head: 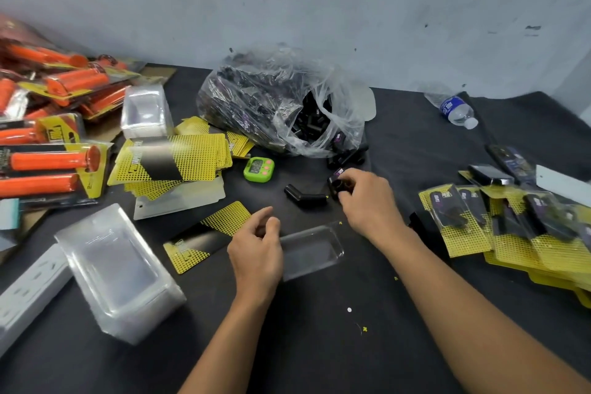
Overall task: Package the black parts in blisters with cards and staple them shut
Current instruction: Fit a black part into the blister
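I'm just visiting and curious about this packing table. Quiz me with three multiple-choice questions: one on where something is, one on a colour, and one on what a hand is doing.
1. Where does the green timer stand?
A. Inside the clear blister
B. On the table, just in front of the plastic bag of black parts
C. On top of the water bottle

2. What colour are the grips packed at the far left?
A. Orange
B. Blue
C. White

3. What is the right hand doing?
A. Lying flat and empty
B. Holding the water bottle
C. Gripping a black part

Answers:
1 B: the timer sits on the table by the bag's lower left edge.
2 A: the packed grips are bright orange.
3 C: the fingers curl round a small black piece.
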`<act>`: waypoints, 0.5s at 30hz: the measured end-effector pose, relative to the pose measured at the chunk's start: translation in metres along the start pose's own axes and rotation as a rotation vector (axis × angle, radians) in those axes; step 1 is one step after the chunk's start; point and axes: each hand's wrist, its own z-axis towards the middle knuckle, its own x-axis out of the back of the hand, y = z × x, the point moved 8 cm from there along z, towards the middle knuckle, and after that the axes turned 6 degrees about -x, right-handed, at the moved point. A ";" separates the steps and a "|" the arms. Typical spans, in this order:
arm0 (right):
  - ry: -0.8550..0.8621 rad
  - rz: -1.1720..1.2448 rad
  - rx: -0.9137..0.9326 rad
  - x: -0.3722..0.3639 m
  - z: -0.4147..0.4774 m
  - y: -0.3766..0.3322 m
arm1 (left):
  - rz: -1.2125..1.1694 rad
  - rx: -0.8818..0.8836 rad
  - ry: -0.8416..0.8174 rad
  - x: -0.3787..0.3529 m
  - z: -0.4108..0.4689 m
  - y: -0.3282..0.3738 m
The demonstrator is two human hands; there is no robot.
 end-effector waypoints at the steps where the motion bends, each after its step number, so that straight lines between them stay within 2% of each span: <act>1: 0.058 0.225 -0.096 0.012 -0.003 0.008 | -0.019 0.002 0.006 0.000 0.000 -0.001; 2: 0.063 0.511 -0.200 0.019 -0.009 0.016 | -0.048 0.004 0.012 0.000 0.000 0.000; 4: -0.116 1.074 -0.341 0.009 -0.029 0.018 | -0.122 -0.018 0.028 0.002 -0.004 0.003; 6: -0.330 1.315 -0.360 -0.004 -0.051 0.011 | -0.167 -0.111 0.024 0.005 -0.008 0.012; 8: -0.445 1.342 -0.354 -0.013 -0.069 0.008 | -0.153 -0.261 -0.027 0.006 -0.016 0.027; 10: -0.501 1.275 -0.320 -0.020 -0.079 0.009 | -0.127 -0.343 -0.147 -0.001 -0.022 0.035; 12: -0.509 1.115 -0.241 -0.024 -0.083 0.008 | -0.147 -0.307 -0.243 -0.007 -0.023 0.035; 15: -0.439 0.787 -0.110 -0.025 -0.080 0.006 | -0.160 -0.205 -0.279 -0.004 -0.020 0.028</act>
